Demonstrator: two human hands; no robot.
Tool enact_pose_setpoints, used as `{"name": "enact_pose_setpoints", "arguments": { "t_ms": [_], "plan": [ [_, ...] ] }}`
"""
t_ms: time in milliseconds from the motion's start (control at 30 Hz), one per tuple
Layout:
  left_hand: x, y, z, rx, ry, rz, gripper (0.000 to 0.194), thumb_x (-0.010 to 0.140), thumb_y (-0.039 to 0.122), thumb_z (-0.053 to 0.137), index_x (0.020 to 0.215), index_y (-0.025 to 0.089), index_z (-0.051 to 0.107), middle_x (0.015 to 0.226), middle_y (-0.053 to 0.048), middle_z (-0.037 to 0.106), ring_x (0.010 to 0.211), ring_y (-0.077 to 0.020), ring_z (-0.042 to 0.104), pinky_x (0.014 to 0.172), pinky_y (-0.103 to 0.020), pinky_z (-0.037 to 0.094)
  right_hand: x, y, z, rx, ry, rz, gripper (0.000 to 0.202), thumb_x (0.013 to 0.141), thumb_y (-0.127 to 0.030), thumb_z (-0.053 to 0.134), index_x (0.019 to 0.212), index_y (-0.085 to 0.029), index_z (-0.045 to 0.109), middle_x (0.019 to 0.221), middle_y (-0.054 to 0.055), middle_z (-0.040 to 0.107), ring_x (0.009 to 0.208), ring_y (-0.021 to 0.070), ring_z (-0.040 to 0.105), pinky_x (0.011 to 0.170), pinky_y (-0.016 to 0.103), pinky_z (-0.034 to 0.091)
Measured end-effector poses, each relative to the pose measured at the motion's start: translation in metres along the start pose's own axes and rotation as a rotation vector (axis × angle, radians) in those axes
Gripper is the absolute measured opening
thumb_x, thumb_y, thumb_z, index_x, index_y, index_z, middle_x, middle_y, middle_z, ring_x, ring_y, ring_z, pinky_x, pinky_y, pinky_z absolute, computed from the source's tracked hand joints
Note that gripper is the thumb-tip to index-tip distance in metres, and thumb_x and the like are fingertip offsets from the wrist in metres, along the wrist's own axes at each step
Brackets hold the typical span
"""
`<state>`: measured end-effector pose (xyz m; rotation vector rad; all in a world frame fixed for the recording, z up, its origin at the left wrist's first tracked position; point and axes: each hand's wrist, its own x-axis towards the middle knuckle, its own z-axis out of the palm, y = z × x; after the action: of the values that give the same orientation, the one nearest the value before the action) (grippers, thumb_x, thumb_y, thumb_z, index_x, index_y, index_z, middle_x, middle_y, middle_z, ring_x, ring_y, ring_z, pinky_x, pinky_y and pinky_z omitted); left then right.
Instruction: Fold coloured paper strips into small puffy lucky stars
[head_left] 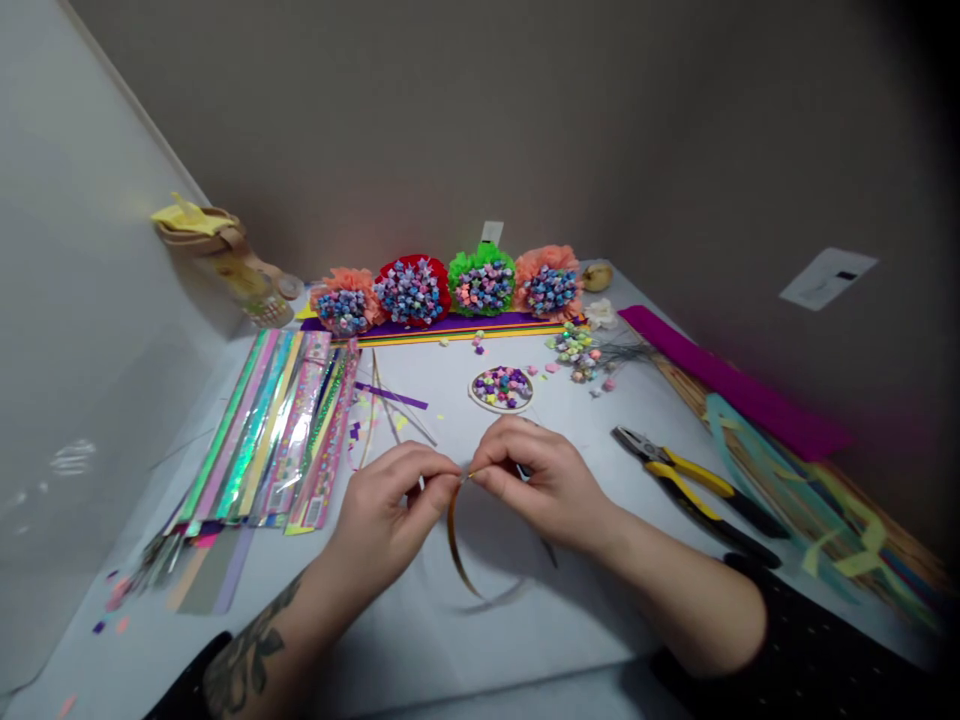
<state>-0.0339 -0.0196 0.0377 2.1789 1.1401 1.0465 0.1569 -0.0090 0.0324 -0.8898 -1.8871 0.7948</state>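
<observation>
My left hand [397,505] and my right hand [541,482] meet fingertip to fingertip over the middle of the white table [510,640]. Between them they pinch the end of a narrow gold paper strip [454,545], whose rest curves down below my fingers. What shape the pinched end has is too small to tell. Just beyond my right hand stands a small round dish [475,400] full of little folded paper stars [504,384]. To the right of that hand lie pliers with yellow and black handles [701,490].
Packs of shiny paper strips [274,430] lie at left, near loose strips [397,396]. Along the back wall stand several star bouquets [411,290] in coloured paper. Wired stars [574,345], a magenta roll [735,380] and pale ribbons [772,490] are at right.
</observation>
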Motion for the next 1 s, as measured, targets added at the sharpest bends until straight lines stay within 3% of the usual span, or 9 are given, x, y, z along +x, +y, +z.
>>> {"name": "enact_pose_setpoints", "arguments": {
  "t_ms": [433, 733, 900, 1000],
  "plan": [
    [-0.0009, -0.0037, 0.0009, 0.044, -0.073, 0.075, 0.010, 0.084, 0.013, 0.058, 0.079, 0.018, 0.065, 0.073, -0.001, 0.066, 0.071, -0.0113, 0.061, 0.065, -0.022, 0.048, -0.0024, 0.0030, 0.0046, -0.037, 0.005, 0.009, 0.010, 0.080, -0.011, 0.059, 0.075, -0.017, 0.066, 0.067, 0.000, 0.059, 0.062, 0.0097, 0.054, 0.058, 0.021, 0.043],
    [-0.0046, -0.0063, 0.0061, 0.185, -0.030, 0.100, 0.009, 0.086, 0.014, 0.054, 0.080, 0.016, 0.060, 0.073, -0.002, 0.062, 0.072, -0.0128, 0.058, 0.065, -0.023, 0.046, -0.0007, 0.0051, 0.0050, 0.061, -0.063, 0.159, 0.012, 0.083, -0.016, 0.057, 0.077, -0.018, 0.067, 0.071, 0.001, 0.062, 0.065, 0.0111, 0.058, 0.060, 0.023, 0.046],
    [-0.0063, -0.0065, 0.0076, 0.215, 0.004, 0.002, 0.010, 0.085, 0.013, 0.053, 0.077, 0.016, 0.058, 0.071, -0.001, 0.059, 0.069, -0.0122, 0.056, 0.064, -0.023, 0.044, 0.0000, 0.0072, 0.0035, -0.038, 0.094, 0.173, 0.016, 0.086, -0.018, 0.050, 0.092, -0.019, 0.065, 0.084, 0.005, 0.064, 0.079, 0.0151, 0.060, 0.070, 0.028, 0.048],
    [-0.0070, -0.0064, 0.0078, 0.203, 0.020, -0.027, 0.009, 0.085, 0.013, 0.053, 0.077, 0.016, 0.057, 0.073, -0.001, 0.060, 0.069, -0.0118, 0.056, 0.064, -0.023, 0.044, -0.0014, 0.0057, 0.0045, -0.110, 0.080, 0.086, 0.011, 0.081, -0.020, 0.058, 0.090, -0.019, 0.063, 0.084, 0.005, 0.064, 0.081, 0.0173, 0.058, 0.073, 0.031, 0.047]
  ]
}}
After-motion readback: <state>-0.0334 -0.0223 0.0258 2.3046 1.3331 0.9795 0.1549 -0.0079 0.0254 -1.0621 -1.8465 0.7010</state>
